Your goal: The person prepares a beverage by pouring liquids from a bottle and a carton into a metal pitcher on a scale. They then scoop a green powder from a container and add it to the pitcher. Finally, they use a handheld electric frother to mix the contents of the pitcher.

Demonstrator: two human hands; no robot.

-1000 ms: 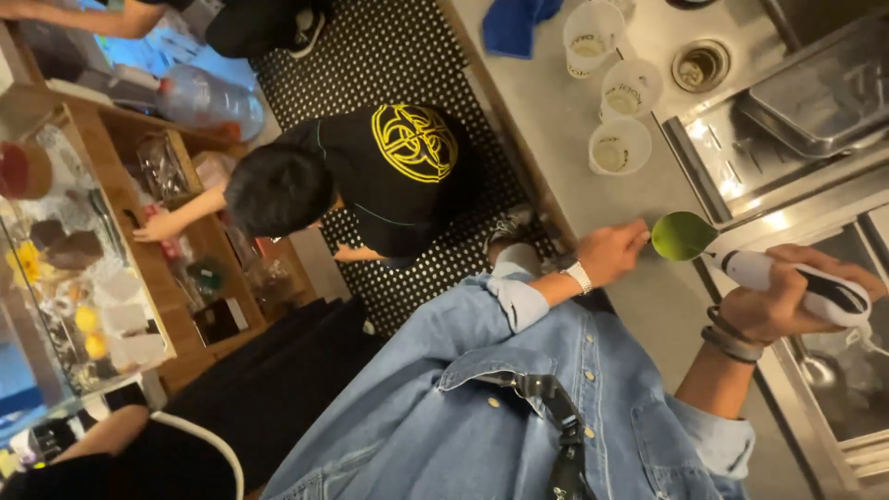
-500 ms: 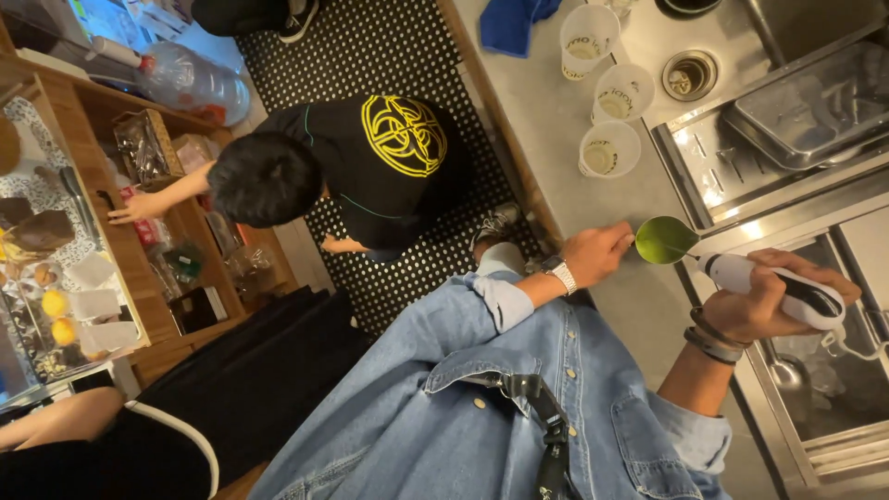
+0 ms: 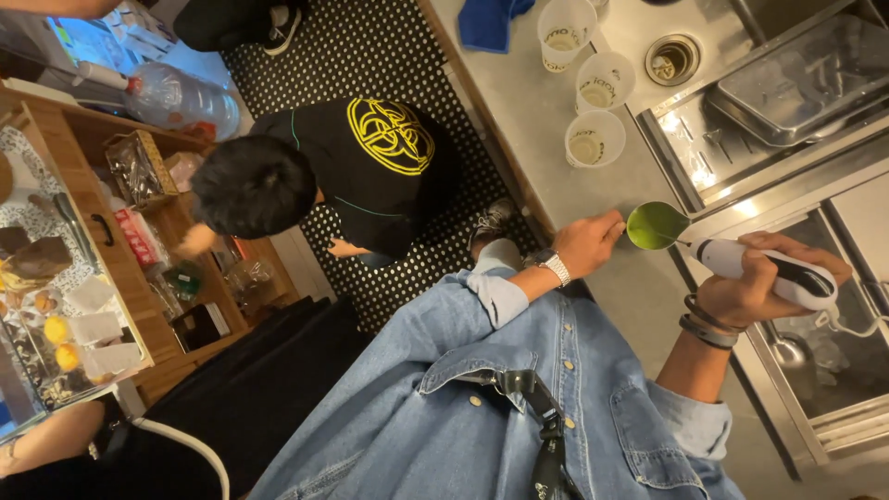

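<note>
Single head-worn view, steeply downward and tilted, close over the wearer's denim jacket (image 3: 482,407). Grey counter (image 3: 537,120) at upper right of the jacket, dotted floor mat (image 3: 389,46) above it, wooden shelves (image 3: 102,231) far left.

Three clear cups (image 3: 594,85) with dark printed labels stand on the tabletop (image 3: 528,139), left of the drain (image 3: 673,59). On the wooden shelf (image 3: 111,241): crinkly clear bag (image 3: 136,167) up top, red-and-white packet (image 3: 139,238) below it, small dark box (image 3: 204,326) lower down. Big clear bottle (image 3: 176,97) just above the shelf.
</note>
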